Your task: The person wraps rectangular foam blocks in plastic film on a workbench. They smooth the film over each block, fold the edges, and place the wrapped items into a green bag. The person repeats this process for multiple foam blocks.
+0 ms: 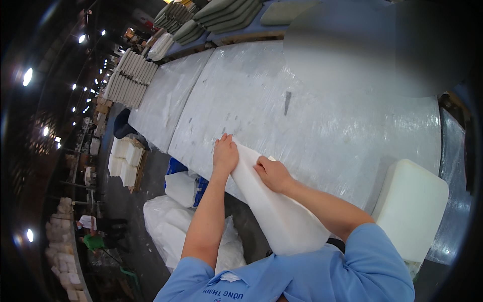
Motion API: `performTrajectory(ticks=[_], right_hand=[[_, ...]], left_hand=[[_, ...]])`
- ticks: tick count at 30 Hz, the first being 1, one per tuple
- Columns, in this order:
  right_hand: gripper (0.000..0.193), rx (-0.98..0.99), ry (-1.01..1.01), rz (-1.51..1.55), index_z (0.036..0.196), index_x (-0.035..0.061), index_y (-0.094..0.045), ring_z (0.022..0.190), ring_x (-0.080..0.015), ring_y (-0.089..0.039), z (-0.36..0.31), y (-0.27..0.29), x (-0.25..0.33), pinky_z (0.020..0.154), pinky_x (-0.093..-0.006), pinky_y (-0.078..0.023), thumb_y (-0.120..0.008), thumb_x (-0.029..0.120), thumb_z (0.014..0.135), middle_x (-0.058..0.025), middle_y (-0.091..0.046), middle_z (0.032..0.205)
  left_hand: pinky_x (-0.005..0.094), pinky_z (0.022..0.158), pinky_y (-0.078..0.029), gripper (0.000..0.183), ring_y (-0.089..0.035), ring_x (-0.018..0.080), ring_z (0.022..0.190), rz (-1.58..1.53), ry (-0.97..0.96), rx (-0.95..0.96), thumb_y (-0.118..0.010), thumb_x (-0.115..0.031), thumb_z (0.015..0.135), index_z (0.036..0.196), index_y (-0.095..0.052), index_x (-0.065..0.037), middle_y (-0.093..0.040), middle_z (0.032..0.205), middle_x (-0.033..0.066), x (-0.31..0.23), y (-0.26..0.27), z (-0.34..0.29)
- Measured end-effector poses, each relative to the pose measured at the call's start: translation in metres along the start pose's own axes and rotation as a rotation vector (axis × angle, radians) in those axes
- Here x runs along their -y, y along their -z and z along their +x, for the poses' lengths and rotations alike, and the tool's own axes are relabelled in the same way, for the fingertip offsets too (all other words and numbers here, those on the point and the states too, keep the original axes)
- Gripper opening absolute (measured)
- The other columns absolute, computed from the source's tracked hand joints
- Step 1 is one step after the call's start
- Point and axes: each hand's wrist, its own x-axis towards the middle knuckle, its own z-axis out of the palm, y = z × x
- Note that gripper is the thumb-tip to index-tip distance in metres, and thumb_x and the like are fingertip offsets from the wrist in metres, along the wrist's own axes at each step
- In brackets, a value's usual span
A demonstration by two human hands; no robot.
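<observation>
A long white foam cushion [276, 216] slants from my chest out over the near edge of the worktable [322, 141], which is wrapped in clear film. My left hand [225, 155] is closed on the far left end of the cushion, its fingers bent over the edge. On the opposite side, my right hand [273, 174] grips the cushion's right edge with curled fingers. The undersides of both grips are hidden. To my right, a second white foam cushion [412, 199] with rounded corners lies over the table's near edge.
Grey-green pads [229, 15] are stacked beyond the table, and pale folded pads [132, 78] at its far left. Below left sit a white plastic bag [171, 224] and a blue crate [175, 166] with white material. Two people [95, 231] stand farther left.
</observation>
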Motion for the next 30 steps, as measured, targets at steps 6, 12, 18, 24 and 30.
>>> performTrajectory(ticks=[6, 12, 18, 24, 30], right_hand=[[0.032, 0.123, 0.093, 0.242, 0.106, 0.0074, -0.069, 0.106, -0.0288, -0.064, -0.016, 0.037, -0.033, 0.094, -0.0390, -0.048, -0.059, 0.037, 0.100, -0.0141, -0.068, 0.112], [0.033, 0.140, 0.262, 0.208, 0.102, 0.0078, -0.064, 0.092, -0.0240, -0.059, -0.063, 0.014, -0.043, 0.085, -0.0350, -0.047, -0.066, 0.040, 0.097, -0.0103, -0.062, 0.097], [0.028, 0.114, 0.022, 0.300, 0.100, 0.0085, -0.063, 0.073, -0.0138, -0.051, -0.073, 0.018, -0.042, 0.066, -0.0320, -0.044, -0.067, 0.036, 0.097, -0.0023, -0.057, 0.081], [0.033, 0.081, -0.033, 0.308, 0.088, 0.0037, -0.061, 0.070, -0.0228, -0.058, -0.076, 0.008, -0.022, 0.066, -0.0374, -0.046, -0.058, 0.034, 0.101, -0.0115, -0.063, 0.077], [0.032, 0.034, -0.075, 0.092, 0.088, 0.0033, -0.062, 0.074, -0.0364, -0.064, -0.082, -0.012, -0.021, 0.070, -0.0442, -0.049, -0.056, 0.032, 0.102, -0.0192, -0.066, 0.080]], left_hand=[[0.0434, 0.124, -0.023, 0.049, -0.039, 0.0390, 0.144, -0.023, 0.009, -0.004, -0.041, -0.019, 0.099, 0.137, -0.055, 0.008, -0.046, 0.150, 0.0276, -0.004, 0.001, 0.000], [0.0455, 0.123, -0.023, 0.048, -0.039, 0.0419, 0.143, 0.055, 0.028, -0.080, -0.044, -0.020, 0.099, 0.139, -0.054, 0.005, -0.048, 0.148, 0.0285, 0.000, 0.012, -0.003], [0.0579, 0.121, -0.020, 0.046, -0.037, 0.0432, 0.144, -0.002, -0.343, -0.255, -0.053, -0.021, 0.100, 0.142, -0.051, -0.001, -0.053, 0.145, 0.0220, -0.064, 0.043, -0.059], [0.0576, 0.121, -0.017, 0.046, -0.032, 0.0433, 0.147, -0.047, -0.454, 0.113, -0.047, -0.017, 0.101, 0.143, -0.049, 0.002, -0.052, 0.146, 0.0209, -0.096, 0.028, -0.162], [0.0567, 0.122, -0.014, 0.050, -0.029, 0.0416, 0.149, 0.033, -0.427, 0.061, -0.047, -0.015, 0.098, 0.145, -0.047, 0.003, -0.051, 0.149, 0.0196, -0.084, 0.020, -0.171]])
